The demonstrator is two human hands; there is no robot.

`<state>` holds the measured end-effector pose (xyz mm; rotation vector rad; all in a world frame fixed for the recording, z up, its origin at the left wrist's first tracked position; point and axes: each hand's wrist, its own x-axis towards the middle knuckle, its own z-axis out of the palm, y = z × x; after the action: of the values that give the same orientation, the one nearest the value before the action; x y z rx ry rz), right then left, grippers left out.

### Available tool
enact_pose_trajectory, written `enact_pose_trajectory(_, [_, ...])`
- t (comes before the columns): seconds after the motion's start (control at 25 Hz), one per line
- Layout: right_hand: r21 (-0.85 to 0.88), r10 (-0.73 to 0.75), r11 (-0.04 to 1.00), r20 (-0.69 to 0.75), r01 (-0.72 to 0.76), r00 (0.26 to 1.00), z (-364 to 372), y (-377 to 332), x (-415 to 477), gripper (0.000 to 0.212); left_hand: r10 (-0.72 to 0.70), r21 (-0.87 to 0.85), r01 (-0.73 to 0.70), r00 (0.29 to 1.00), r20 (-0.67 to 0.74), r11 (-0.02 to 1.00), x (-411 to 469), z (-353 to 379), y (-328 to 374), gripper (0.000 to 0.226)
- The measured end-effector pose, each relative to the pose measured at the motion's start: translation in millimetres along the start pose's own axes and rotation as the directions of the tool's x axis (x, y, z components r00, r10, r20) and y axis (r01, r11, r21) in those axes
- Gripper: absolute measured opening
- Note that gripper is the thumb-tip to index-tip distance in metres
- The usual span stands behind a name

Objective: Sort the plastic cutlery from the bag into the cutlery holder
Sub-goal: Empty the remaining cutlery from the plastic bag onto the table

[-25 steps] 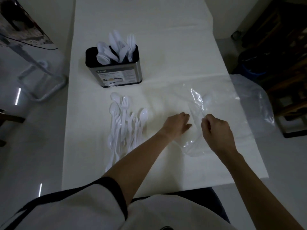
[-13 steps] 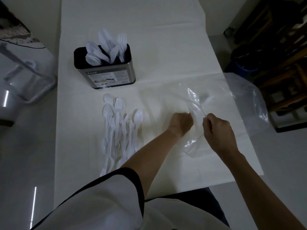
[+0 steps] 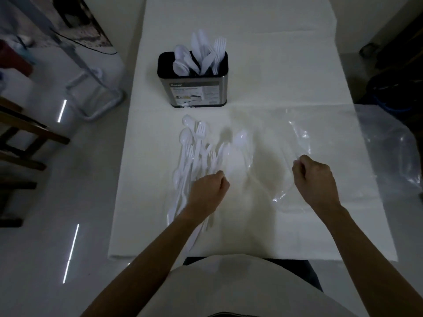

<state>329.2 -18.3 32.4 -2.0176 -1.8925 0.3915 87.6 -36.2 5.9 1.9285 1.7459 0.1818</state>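
The right grip (image 3: 314, 179) pinches the bag (image 3: 386, 145) edge, likely to hold it open on the tabletop (image 3: 274, 65), while the left grip (image 3: 207, 193) curls over the loose cutlery (image 3: 199, 133) short of the holder (image 3: 194, 92), seemingly pinching a spoon (image 3: 232, 156).

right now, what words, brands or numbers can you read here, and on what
"K...": brand word on the paper label of the black-topped steel cutlery holder; remaining letters blurred.
Smaller print on that label: too small to read.
No other text visible.
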Motion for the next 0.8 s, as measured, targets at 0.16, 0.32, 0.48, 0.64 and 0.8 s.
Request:
enact_pose_trajectory(0.16, [0.008, -0.041, 0.999, 0.042, 0.041, 0.998, 11, -8, 2, 0.032, -0.282, -0.171, 0.258, 0.950, -0.134, 0.951, -24, -1, -34, 0.029])
enact_pose_trajectory(0.32, [0.036, -0.041, 0.999, 0.059, 0.039, 0.997, 17, -10, 5, 0.032, -0.358, -0.089, 0.350, 0.928, -0.108, 0.933, -23, -3, -37, 0.029])
enact_pose_trajectory(0.48, [0.064, -0.032, 0.998, 0.066, 0.028, 0.997, 18, -11, 8, 0.031, -0.411, -0.154, 0.387, 0.896, -0.170, 0.909, -18, -14, -22, 0.024])
enact_pose_trajectory(0.64, [0.191, 0.002, 0.981, 0.128, -0.027, 0.992, 28, -18, 13, 0.033, -0.170, -0.429, 0.111, 0.980, -0.101, 0.897, -10, -6, 5, 0.031])
enact_pose_trajectory(0.8, [0.372, 0.125, 0.894, 0.328, -0.249, 0.937, 28, -20, 19, 0.040, -0.040, -0.497, 0.094, 0.992, 0.120, 0.863, -4, 26, 33, 0.054])
